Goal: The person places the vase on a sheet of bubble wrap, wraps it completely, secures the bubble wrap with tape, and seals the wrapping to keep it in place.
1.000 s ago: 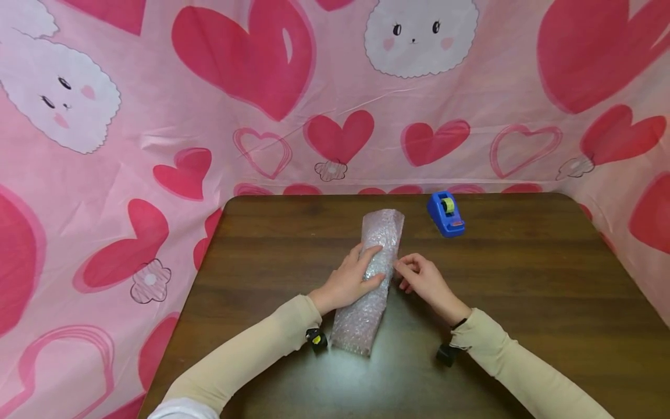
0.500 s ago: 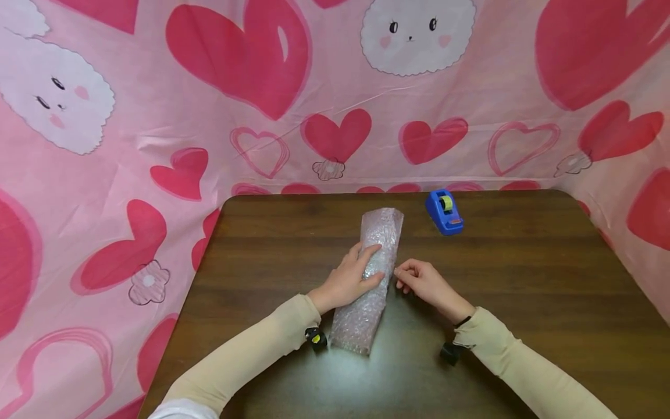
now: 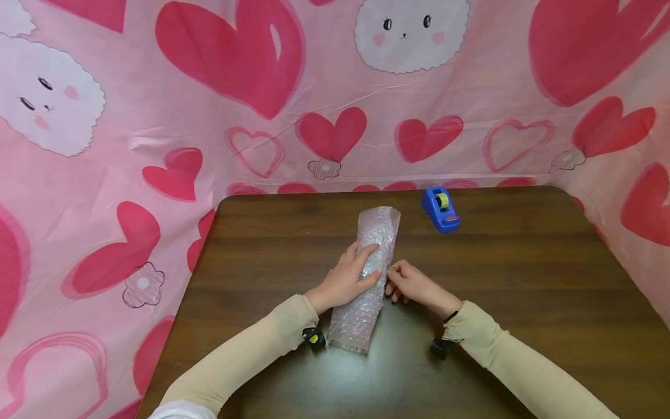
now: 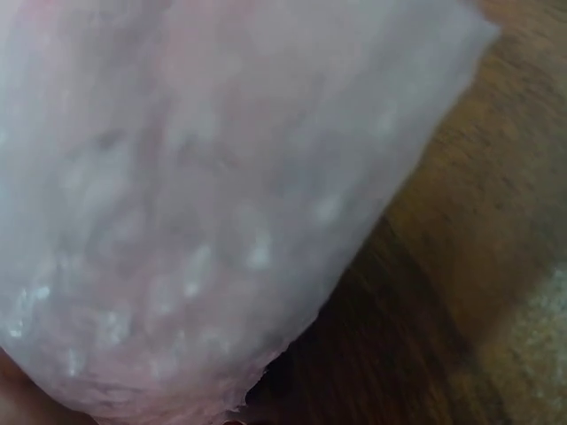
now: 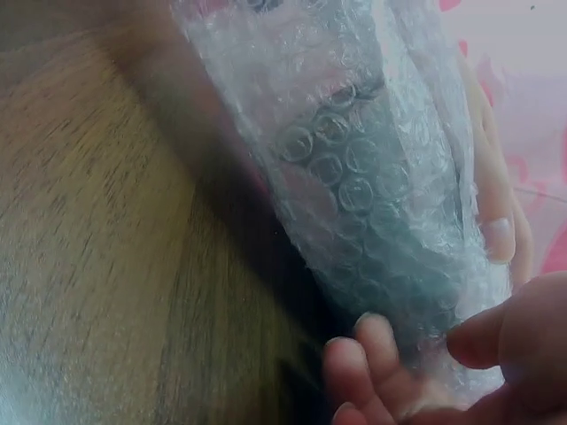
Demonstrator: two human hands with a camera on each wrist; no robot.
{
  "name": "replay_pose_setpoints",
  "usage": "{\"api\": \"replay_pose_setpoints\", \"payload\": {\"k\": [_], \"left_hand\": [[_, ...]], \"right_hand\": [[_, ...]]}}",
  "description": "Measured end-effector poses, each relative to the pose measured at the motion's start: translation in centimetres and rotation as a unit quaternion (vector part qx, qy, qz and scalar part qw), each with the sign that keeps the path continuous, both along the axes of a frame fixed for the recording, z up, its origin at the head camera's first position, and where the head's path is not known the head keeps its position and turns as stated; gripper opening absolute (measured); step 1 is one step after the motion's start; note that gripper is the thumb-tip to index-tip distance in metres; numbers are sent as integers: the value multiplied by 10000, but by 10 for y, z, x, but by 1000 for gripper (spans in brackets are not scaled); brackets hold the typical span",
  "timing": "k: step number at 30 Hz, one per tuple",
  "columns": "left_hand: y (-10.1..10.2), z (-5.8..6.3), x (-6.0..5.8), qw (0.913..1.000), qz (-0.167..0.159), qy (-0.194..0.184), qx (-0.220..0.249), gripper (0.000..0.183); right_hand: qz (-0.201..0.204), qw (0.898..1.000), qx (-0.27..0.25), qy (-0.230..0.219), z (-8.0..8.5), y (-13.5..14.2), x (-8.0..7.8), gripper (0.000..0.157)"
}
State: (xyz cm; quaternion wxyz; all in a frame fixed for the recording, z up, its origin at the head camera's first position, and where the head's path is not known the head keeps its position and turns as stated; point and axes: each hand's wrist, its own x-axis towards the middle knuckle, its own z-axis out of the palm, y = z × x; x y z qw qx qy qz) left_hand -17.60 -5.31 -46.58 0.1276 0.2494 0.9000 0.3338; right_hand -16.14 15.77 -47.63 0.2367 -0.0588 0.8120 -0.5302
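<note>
A long bundle in clear bubble wrap (image 3: pixel 361 314) lies slanted on the table in the head view. Something pinkish and grey-green shows through the wrap, but its kind cannot be made out. Spread over the bundle's top, my left hand (image 3: pixel 342 281) rests on it with extended fingers. My right hand (image 3: pixel 416 286) is at the right edge, thumb and fingers bent together. In the right wrist view its thumb (image 5: pixel 483 341) and fingertips (image 5: pixel 376 341) pinch the edge of the bubble wrap (image 5: pixel 354 177). The left wrist view shows mostly blurred bubble wrap (image 4: pixel 221 177).
A blue tape dispenser (image 3: pixel 441 210) with a yellowish roll stands near the table's back edge, right of the bundle. The dark wooden table (image 3: pixel 272 233) meets a pink heart-patterned cloth (image 3: pixel 398 93) at the back and left.
My right hand has shifted slightly left and down along the bundle's edge. The left hand stays on top of it. The head view has drifted slightly.
</note>
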Motion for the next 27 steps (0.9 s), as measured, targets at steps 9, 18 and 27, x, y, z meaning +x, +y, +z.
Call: {"api": "replay_pose_setpoints", "payload": {"k": [9, 18, 27], "left_hand": [[-1, 0, -5, 9989, -88, -194, 413, 74], [7, 1, -3, 9857, 778, -692, 1323, 61], [15, -3, -1, 9807, 1191, -364, 1510, 54]], "right_hand": [[169, 9997, 193, -10, 0, 1, 0, 27], [199, 9995, 161, 188, 0, -3, 1, 31], [213, 9994, 159, 220, -3, -2, 4, 33]]}}
